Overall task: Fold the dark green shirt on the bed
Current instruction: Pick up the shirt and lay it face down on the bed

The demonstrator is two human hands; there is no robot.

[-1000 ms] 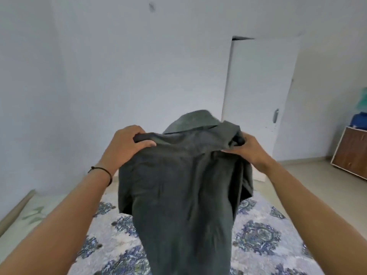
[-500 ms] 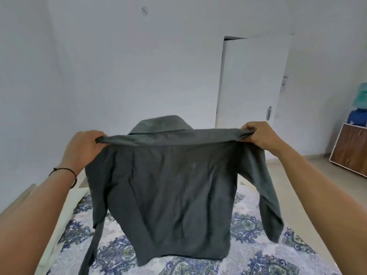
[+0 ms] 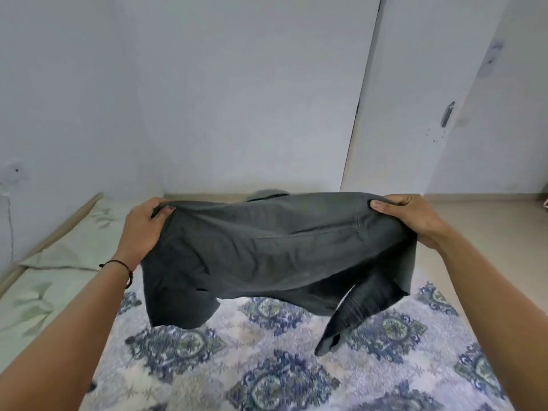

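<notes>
The dark green shirt (image 3: 267,253) is stretched wide between both hands, held in the air low over the bed (image 3: 267,366). My left hand (image 3: 142,229) grips its left shoulder and my right hand (image 3: 412,216) grips its right shoulder. The collar peeks out behind the top edge. One sleeve hangs down at the right, its cuff close to the bedcover; whether it touches I cannot tell. The shirt's body billows toward me, and its hem hangs above the blue-patterned cover.
A pale green pillow (image 3: 74,247) and sheet lie along the bed's left side by the wall. A white door (image 3: 415,114) stands at the right, with bare floor (image 3: 489,226) beyond the bed's right edge.
Both hands have dropped from chest height down toward the bed, still holding the shoulders. The shirt, first bunched, was spread wide and now swings low over the cover.
</notes>
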